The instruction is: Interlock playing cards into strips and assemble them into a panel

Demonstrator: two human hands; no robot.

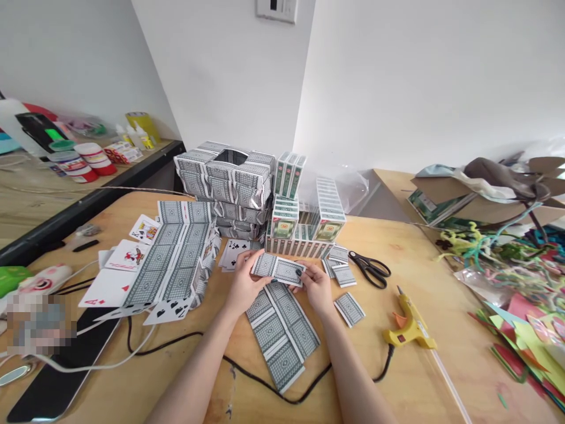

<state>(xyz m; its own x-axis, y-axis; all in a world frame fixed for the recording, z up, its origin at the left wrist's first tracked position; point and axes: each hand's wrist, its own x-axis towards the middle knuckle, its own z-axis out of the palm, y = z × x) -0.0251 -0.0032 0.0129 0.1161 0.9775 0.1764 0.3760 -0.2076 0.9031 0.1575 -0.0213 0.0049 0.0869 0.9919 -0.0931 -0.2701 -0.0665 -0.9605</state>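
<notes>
Between my two hands is a strip of playing cards (289,271), patterned backs facing up, raised a little above the table. My left hand (245,281) grips its left end with thumb and fingers. At the right end, my right hand (316,287) pinches it, a dark-nailed thumb on top. Just below lies a panel of joined playing cards (282,335), backs up. Small cut card pieces (350,309) lie to the right of my right hand. Black-handled scissors (369,270) and a yellow glue gun (408,330) rest farther right.
A box structure covered in cards (225,182) stands at the back, beside stacked card boxes (304,224). A folded card panel (172,259) lies left. A black cable (282,399) crosses the front. Pipe cleaners and coloured paper (521,330) pile up at right.
</notes>
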